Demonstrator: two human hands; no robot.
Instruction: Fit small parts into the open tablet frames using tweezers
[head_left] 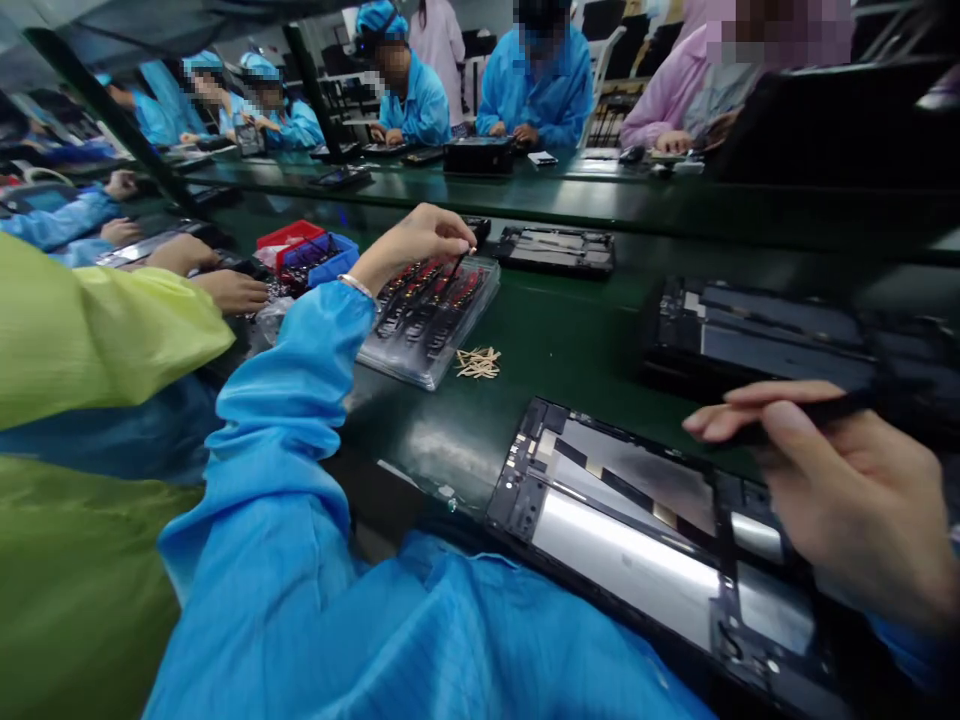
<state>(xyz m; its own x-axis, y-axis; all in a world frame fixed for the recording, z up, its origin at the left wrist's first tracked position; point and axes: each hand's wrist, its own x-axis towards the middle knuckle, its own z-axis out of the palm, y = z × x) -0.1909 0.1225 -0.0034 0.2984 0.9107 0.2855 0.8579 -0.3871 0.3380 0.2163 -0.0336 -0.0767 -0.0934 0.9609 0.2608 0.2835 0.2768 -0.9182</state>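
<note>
Left hand (420,245): we pinch 1 thin part over the clear tray (431,320).
Right hand (847,480): clamped on our dark stylus (825,410), near right.

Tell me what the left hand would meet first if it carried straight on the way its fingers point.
Probably the clear parts tray directly under it: the left hand points its thin dark tool down into the rows of small components. How close the tip is cannot be told.
</note>
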